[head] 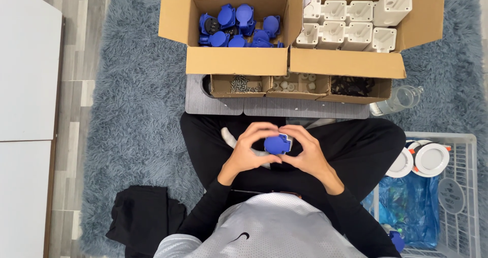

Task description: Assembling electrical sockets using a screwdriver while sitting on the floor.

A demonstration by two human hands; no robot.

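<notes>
From the head camera, the person sits cross-legged on a grey rug (132, 110), both hands brought together over the lap. The left hand (249, 151) and the right hand (305, 154) meet around a blue cap (277, 144), which sits between the thumbs and forefingers. The fingers of both hands are curled in close and press on the cap from either side, so each hand has hold of it. A sliver of a white part (287, 136) shows at the cap's upper right edge, just under the right fingertips; how the two pieces join cannot be told.

Ahead of the knees lies a grey board (223, 106). On it stand three small trays: the left tray (221, 91) holds metal screws, the middle tray (297, 87) holds small pale pieces, and the right tray (356, 87) holds dark screws. Behind these stand two open cartons side by side. The left carton (234, 59) is filled with more blue caps, and the right carton (345, 64) holds white housings standing in rows.

To the person's right a clear bottle (401, 99) lies on the rug, near the board. Further right stands a white basket (465, 151) with round white lamps (432, 159) and a blue bag (412, 204) in it. A black cloth (142, 217) lies by the left elbow.
</notes>
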